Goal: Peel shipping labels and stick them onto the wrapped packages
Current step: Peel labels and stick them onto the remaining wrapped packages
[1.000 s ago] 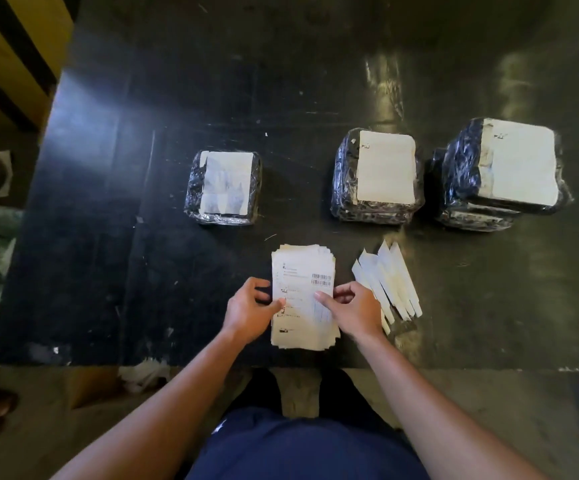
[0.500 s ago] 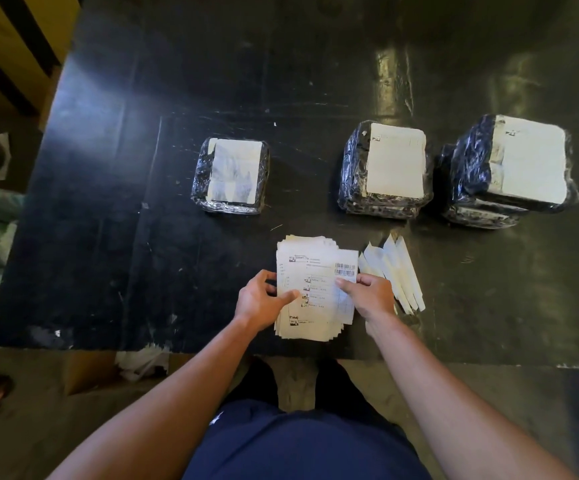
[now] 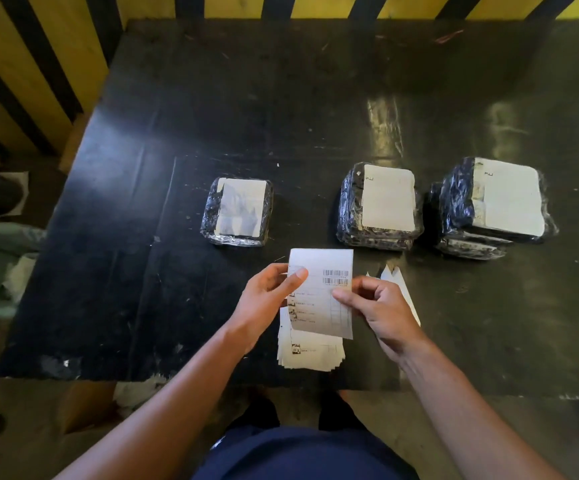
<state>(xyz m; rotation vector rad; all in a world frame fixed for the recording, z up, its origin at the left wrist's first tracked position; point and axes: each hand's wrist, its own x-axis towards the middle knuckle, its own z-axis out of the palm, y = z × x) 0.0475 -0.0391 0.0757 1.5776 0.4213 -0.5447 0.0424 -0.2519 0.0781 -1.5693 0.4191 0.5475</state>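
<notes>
We see both hands holding one label (image 3: 322,292) up above the label stack (image 3: 310,353), which lies at the near edge of the black desk (image 3: 149,278). The left hand (image 3: 269,303) pinches the label's left edge, thumb across its front, fingers curled behind. The right hand (image 3: 381,310) pinches the right edge just below the two barcodes, thumb on the front, its other fingers curled. So each grip is closed on the same sheet, printed side toward us. Just right of the stack, partly hidden by the right hand, lie white backing strips (image 3: 397,282). Farther back on the desk sit wrapped packages: a left package (image 3: 238,211) with a label under shiny wrap, a middle package (image 3: 380,207) with a plain white label on top, and right packages (image 3: 492,206), two stacked, the upper one labelled. A yellow and black striped wall (image 3: 31,64) stands behind the desk.
</notes>
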